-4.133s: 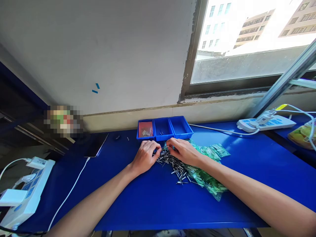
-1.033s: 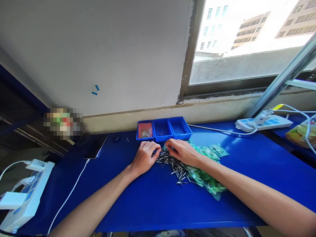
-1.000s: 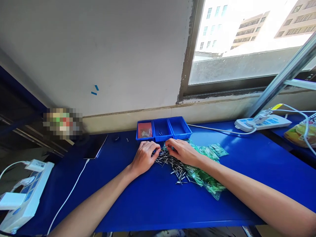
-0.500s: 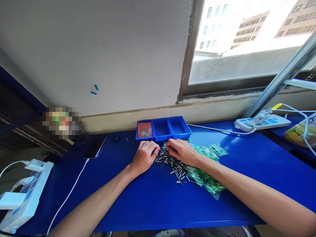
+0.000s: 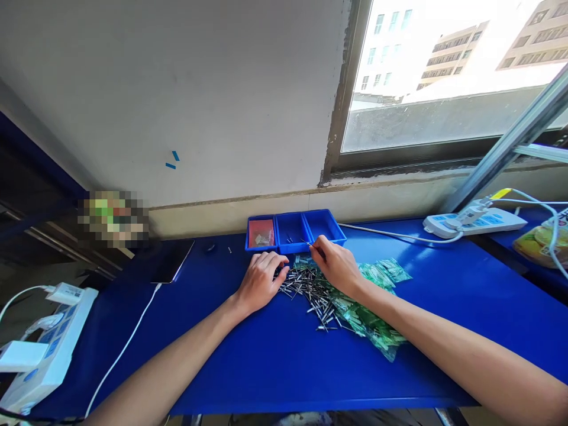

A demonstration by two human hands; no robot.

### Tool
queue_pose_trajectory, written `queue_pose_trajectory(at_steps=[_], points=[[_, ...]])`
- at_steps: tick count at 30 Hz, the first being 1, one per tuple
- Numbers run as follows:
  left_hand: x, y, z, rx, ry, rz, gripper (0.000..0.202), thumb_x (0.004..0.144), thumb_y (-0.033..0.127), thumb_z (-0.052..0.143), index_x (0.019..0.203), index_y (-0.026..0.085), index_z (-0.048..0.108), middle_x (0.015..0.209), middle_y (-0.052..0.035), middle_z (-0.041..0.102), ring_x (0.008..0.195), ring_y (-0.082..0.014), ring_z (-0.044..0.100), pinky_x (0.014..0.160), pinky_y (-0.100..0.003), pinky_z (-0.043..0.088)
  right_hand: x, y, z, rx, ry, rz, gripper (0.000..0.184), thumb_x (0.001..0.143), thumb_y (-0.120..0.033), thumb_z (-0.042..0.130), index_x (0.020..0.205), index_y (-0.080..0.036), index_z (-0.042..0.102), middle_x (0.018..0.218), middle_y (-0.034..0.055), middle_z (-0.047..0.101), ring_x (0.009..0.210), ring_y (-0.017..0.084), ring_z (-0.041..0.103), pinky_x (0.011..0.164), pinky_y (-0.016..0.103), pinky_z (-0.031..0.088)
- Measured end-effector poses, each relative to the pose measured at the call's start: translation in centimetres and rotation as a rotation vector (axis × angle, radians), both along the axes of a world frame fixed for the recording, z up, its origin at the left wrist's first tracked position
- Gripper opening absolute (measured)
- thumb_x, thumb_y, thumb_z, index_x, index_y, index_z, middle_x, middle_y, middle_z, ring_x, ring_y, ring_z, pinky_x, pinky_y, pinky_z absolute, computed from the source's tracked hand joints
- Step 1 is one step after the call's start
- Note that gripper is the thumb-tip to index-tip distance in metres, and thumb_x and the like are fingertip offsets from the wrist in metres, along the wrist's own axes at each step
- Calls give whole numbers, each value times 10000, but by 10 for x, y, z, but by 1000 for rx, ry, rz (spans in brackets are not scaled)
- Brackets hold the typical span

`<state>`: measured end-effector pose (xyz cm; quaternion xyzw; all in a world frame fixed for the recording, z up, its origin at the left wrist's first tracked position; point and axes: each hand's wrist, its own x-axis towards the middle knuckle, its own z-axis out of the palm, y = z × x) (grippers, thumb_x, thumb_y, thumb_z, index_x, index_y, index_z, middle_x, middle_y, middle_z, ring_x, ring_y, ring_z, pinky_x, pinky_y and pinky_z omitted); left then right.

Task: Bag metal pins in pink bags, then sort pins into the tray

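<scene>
Metal pin [image 5: 307, 242], a thin sliver pinched at the fingertips of the right hand [image 5: 335, 266], hangs over the front rim of the middle blue tray [image 5: 291, 232], its long axis slanting up and away toward the wall. Nearest the onlooker, a heap of like pins [image 5: 310, 293] lies on the blue counter [image 5: 266, 361] beside green packets [image 5: 373, 307]. The left hand [image 5: 261, 281] rests on the heap's left edge, fingers curled together; whether they grip a pin cannot be told. The right hand is the nearer to the trays, which lie just beyond its fingers.
</scene>
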<state>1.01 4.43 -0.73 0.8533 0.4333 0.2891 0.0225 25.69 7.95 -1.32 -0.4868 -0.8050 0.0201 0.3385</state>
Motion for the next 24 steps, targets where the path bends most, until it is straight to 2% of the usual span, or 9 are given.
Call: queue_pose_trajectory(at_steps=[8,14,18,24], points=[[0,1,-1,-23,24,4,150,1080,317,537,1145,228,638,1142,-52,710,1088,-238,632,934,-404,462,0,1,1,-39,-52,-88,218,1091,-341,392,937,-234,501,773,36,679,630,208,613,583,300,272],[-1,1,0,-52,50,-62,136,1073,303,560,1146,235,652,1155,-49,698,1091,-234,623,915,-396,461,0,2,-1,-38,-46,-94,247,1111,-380,389,937,-237,490,782,31,674,651,213,626,583,302,263],[-1,2,-1,-55,54,-68,141,1069,304,575,1156,236,662,1154,-48,695,1085,-230,622,912,-399,458,0,3,-2,-37,-36,-52,239,1114,-379,402,954,-238,510,788,26,682,645,205,621,588,300,277],[-1,2,-2,-47,57,-88,155,1067,344,591,1131,236,683,1126,-41,697,1055,-222,624,901,-399,454,1,4,-3,8,-131,96,213,1114,-324,429,964,-231,548,845,31,703,708,203,631,644,311,315]])
